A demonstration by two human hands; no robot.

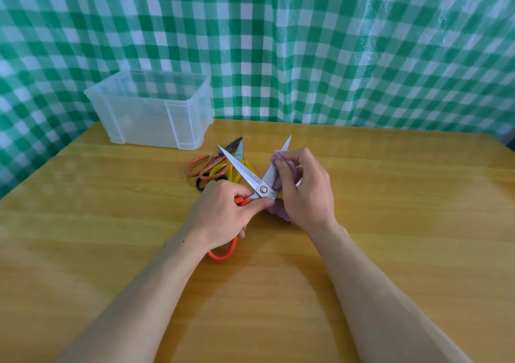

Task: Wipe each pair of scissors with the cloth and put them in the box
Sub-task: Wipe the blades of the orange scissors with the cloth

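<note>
Your left hand (223,212) gripped the red handles of the scissors (263,189), its fingers (259,203) curled round them and the thumb laid just under the pivot. Your right hand (305,192) pinched the purple cloth (279,210) round the right-hand blade, about midway along it.

This looked like the wiping step. It would have gone best if you had drawn the cloth from pivot to tip, folded over the back of the blade and off the edge, while the left hand kept the blades spread.

The scissors were held low over the middle of the desk (390,195), wide open in a V, with bright steel blades and pointed tips. Just behind them lay the pile of other scissors (214,167), orange, yellow and black handled. The clear box (156,111) stood at the far left, apparently with nothing in it.
</note>
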